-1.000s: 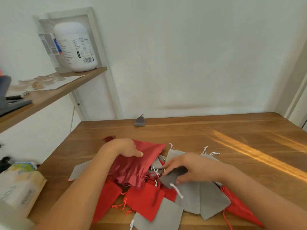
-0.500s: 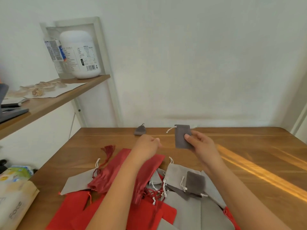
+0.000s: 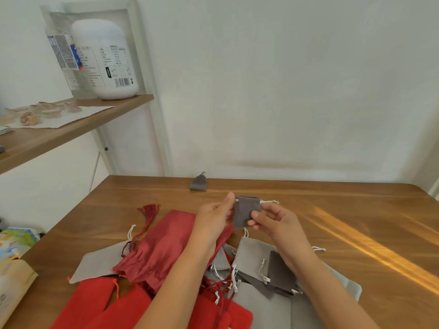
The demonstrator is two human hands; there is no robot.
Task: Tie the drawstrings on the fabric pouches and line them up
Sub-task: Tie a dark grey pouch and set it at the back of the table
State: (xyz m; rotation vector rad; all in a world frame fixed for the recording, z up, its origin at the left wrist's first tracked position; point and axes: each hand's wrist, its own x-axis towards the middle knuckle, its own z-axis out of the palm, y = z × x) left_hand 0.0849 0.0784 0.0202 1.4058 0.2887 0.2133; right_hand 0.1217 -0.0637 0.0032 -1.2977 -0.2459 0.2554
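Observation:
A small dark grey pouch (image 3: 244,210) is held up above the wooden table (image 3: 332,210), its mouth upward and a white drawstring sticking out to the right. My left hand (image 3: 215,218) pinches its upper left corner. My right hand (image 3: 273,222) holds its lower right side between thumb and fingers. Below my arms lies a pile of pouches: a dark red one with a tassel (image 3: 161,248), bright red ones (image 3: 95,302), light grey ones (image 3: 251,252) and another dark grey one (image 3: 281,274). One tied dark grey pouch (image 3: 198,182) stands at the table's far edge.
A wooden shelf (image 3: 71,129) at the left carries a big white jar (image 3: 107,60), a clear bottle and paper with shells. A cardboard box (image 3: 11,283) and a colourful packet sit at the table's left corner. A white wall backs the table.
My right hand lifted the small dark grey pouch off the pile. My left hand let go of the dark red pouch and came up to pinch the grey pouch's corner.

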